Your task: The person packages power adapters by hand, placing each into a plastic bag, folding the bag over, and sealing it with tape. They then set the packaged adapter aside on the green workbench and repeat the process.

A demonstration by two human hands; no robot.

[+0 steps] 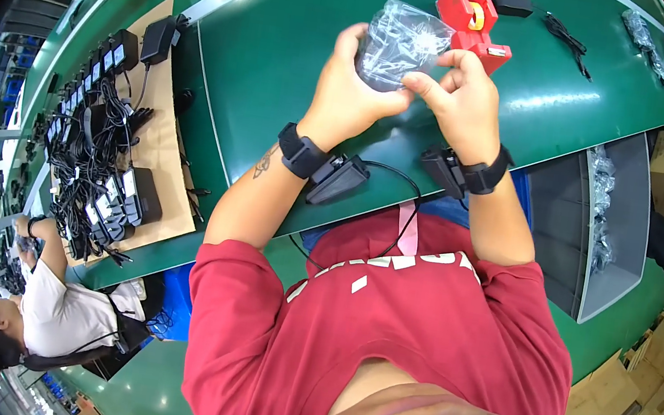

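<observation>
Both hands up over the green table (285, 57), holding a clear crinkly plastic bag w/ a dark item inside (402, 41). Left hand (348, 91) wraps the bag's lower left side; right hand (462, 98) pinches its lower right edge w/ thumb & fingers. Red plastic tape dispenser (469, 15) sits just behind the bag. Bare green surface to the left; table's near edge runs under the wrists. Grey bin (627, 223) at right, below the edge.

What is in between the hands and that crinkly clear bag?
Nothing visible. The left hand and the right hand both already grip the clear plastic bag, which holds something dark, above the green table. The red tape dispenser sits behind it.
</observation>
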